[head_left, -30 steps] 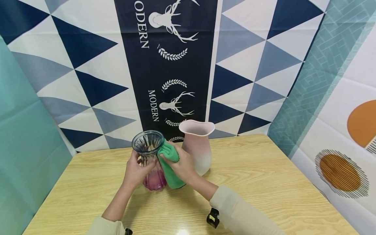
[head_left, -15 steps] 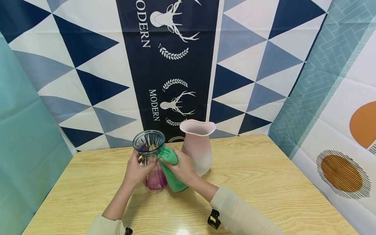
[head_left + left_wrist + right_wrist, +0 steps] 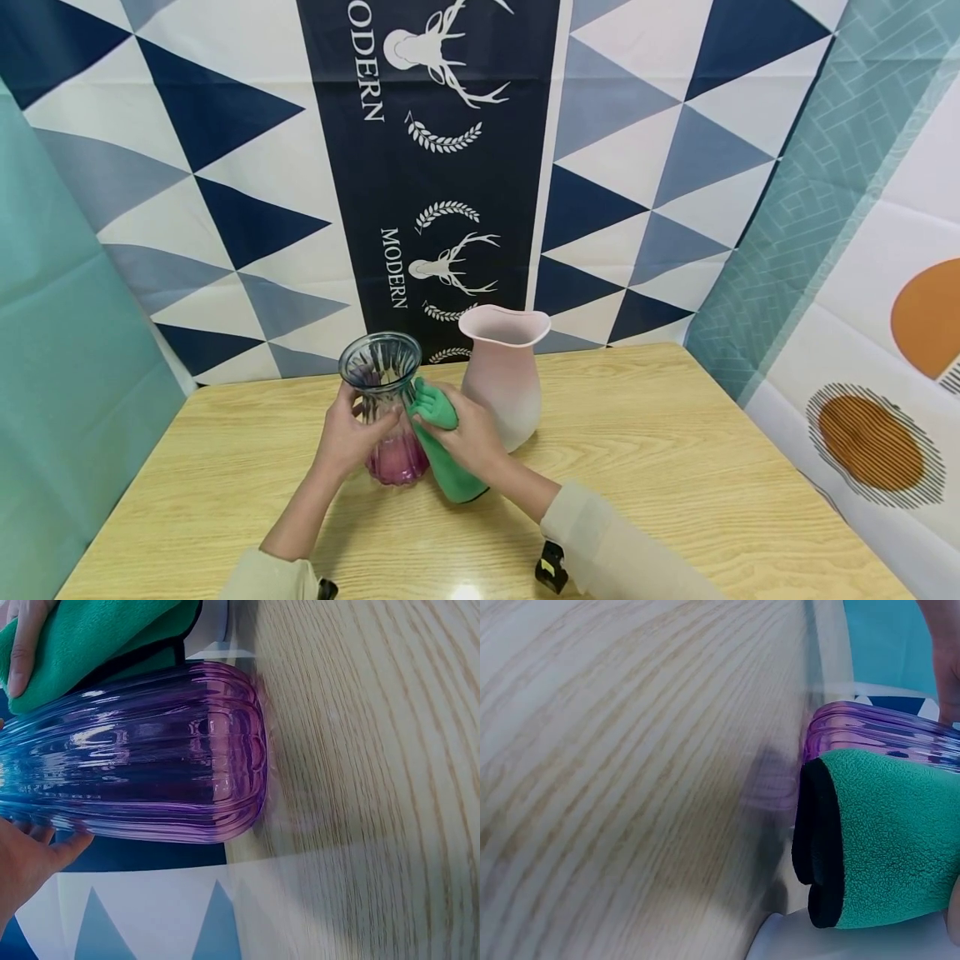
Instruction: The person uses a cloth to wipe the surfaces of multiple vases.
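A ribbed glass vase, bluish at its flared rim and pink-purple at its base, stands upright on the wooden table. My left hand grips its neck from the left, thumb across the front. On the other side my right hand holds a folded green cloth with dark edging against the vase, just below the rim. The loose part of the cloth hangs down beside the glass. In the left wrist view the vase base shows purple; in the right wrist view the cloth covers part of it.
A pink-and-white vase with a wavy rim stands right behind my right hand. The wooden table ends at a patterned back wall, with a teal side panel on the left.
My right hand and the cloth have slid slightly down the vase's right side, and the hanging cloth end has shifted down and right. My left hand and the vase hold nearly still.
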Motion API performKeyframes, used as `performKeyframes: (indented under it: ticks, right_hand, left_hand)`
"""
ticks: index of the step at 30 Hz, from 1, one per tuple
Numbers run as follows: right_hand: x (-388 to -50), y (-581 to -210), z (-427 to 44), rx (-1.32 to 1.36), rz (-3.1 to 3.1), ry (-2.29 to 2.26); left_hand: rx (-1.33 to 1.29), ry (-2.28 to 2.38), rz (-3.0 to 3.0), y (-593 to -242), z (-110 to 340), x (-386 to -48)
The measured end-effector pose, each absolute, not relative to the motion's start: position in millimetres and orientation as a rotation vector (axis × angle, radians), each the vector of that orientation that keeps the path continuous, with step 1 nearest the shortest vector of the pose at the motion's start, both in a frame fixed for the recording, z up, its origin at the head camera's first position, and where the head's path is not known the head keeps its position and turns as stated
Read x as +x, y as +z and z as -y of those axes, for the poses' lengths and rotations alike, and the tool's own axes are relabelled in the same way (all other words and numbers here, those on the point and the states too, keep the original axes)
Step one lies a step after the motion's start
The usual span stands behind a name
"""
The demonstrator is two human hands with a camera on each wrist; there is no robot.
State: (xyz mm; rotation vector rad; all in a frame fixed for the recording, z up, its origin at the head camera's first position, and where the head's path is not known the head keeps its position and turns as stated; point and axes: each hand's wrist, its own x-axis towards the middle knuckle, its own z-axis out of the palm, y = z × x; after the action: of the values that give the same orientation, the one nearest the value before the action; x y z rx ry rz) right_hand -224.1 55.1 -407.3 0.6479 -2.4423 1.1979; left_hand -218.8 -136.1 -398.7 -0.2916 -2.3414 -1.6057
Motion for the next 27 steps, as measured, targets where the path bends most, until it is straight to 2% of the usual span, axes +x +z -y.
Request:
performKeyframes:
  ticks: [27]
  right_hand:
    - [-217.8,-426.9,-63.4,0.613,2.597,1.013]
  left_hand:
    - [-0.304,-1.602,2.329,-397.3,136.1,-219.7]
